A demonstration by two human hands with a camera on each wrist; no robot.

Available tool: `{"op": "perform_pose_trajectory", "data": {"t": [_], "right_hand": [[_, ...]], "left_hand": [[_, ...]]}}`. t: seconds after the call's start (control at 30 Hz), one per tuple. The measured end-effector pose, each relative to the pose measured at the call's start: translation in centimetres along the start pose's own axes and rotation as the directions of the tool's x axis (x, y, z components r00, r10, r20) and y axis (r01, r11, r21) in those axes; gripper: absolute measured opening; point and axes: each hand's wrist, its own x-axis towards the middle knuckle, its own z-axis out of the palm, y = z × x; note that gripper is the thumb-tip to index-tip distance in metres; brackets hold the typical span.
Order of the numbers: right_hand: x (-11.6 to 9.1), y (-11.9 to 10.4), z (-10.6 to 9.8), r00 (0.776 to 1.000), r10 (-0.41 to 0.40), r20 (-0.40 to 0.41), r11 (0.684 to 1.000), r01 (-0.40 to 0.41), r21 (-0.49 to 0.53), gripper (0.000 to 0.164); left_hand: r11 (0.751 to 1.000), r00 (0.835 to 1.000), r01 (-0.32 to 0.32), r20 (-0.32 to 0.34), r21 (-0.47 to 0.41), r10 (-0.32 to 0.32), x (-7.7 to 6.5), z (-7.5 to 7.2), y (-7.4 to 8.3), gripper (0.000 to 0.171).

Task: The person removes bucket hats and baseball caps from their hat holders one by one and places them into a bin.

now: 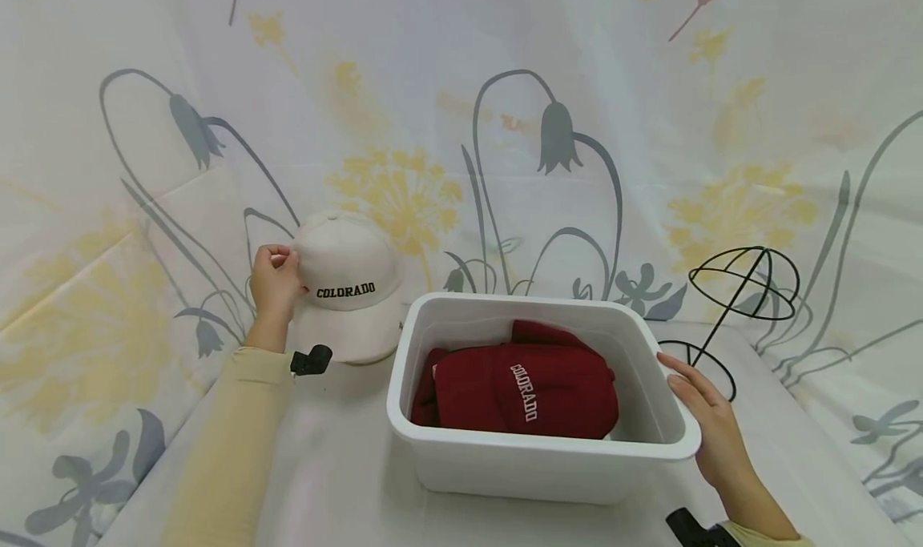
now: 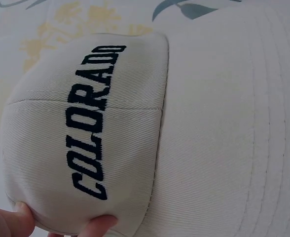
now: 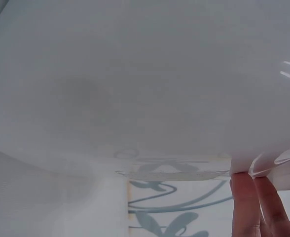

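Observation:
My left hand (image 1: 276,283) pinches the left side of a cream baseball cap (image 1: 349,255) with dark COLORADO lettering. In the left wrist view, fingertips (image 2: 99,224) press the cap's lower crown, and its brim points right. A white plastic bin (image 1: 519,471) stands right of the cap. Lying inside the bin is a dark red cap (image 1: 476,387) with white COLORADO lettering, with more dark red fabric behind it. My right hand (image 1: 710,427) touches the bin's right rim. Its fingers (image 3: 244,202) extend straight against the bin's outer wall in the right wrist view.
A black wire hat stand (image 1: 743,291) with a domed top and ring base stands behind the bin's right end. Floral-printed cloth (image 1: 404,90) hangs behind a white table surface (image 1: 339,467).

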Motion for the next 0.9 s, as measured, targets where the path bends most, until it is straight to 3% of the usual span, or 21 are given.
{"op": "perform_pose_trajectory", "data": {"t": [0.17, 0.27, 0.43, 0.63, 0.8, 0.87, 0.9], "right_hand": [[0.1, 0.0, 0.1, 1.0, -0.006, 0.007, 1.0, 0.006, 0.004, 0.037], [0.1, 0.0, 0.1, 1.0, -0.003, 0.004, 1.0, 0.003, 0.005, 0.037], [0.1, 0.0, 0.0, 1.0, -0.003, 0.001, 1.0, 0.003, 0.014, 0.036], [0.0, 0.0, 0.0, 1.0, 0.006, -0.005, 1.0, -0.006, 0.002, 0.037], [0.0, 0.0, 0.0, 1.0, 0.015, -0.013, 1.0, -0.015, -0.009, 0.037], [0.0, 0.0, 0.0, 1.0, 0.018, -0.014, 1.0, -0.018, -0.012, 0.037], [0.0, 0.0, 0.0, 1.0, 0.019, -0.014, 1.0, -0.019, -0.014, 0.038]], "left_hand": [[0.999, 0.999, 0.035, 0.007, -0.022, -0.035, 0.4, -0.2, 0.1, 0.023], [1.0, 1.0, 0.009, 0.017, -0.004, -0.009, 0.3, -0.1, 0.6, 0.024], [0.992, 0.998, -0.063, 0.016, 0.111, 0.062, 0.1, -0.1, 1.4, 0.026], [0.948, 0.983, -0.179, 0.008, 0.264, 0.184, -0.1, -0.5, 1.9, 0.023], [0.913, 0.967, -0.246, 0.023, 0.325, 0.253, 0.0, -0.7, 2.2, 0.021], [0.923, 0.973, -0.228, 0.033, 0.311, 0.229, 0.2, -0.9, 2.2, 0.022], [0.939, 0.979, -0.202, 0.04, 0.28, 0.198, 0.4, -1.1, 2.1, 0.023]]}}
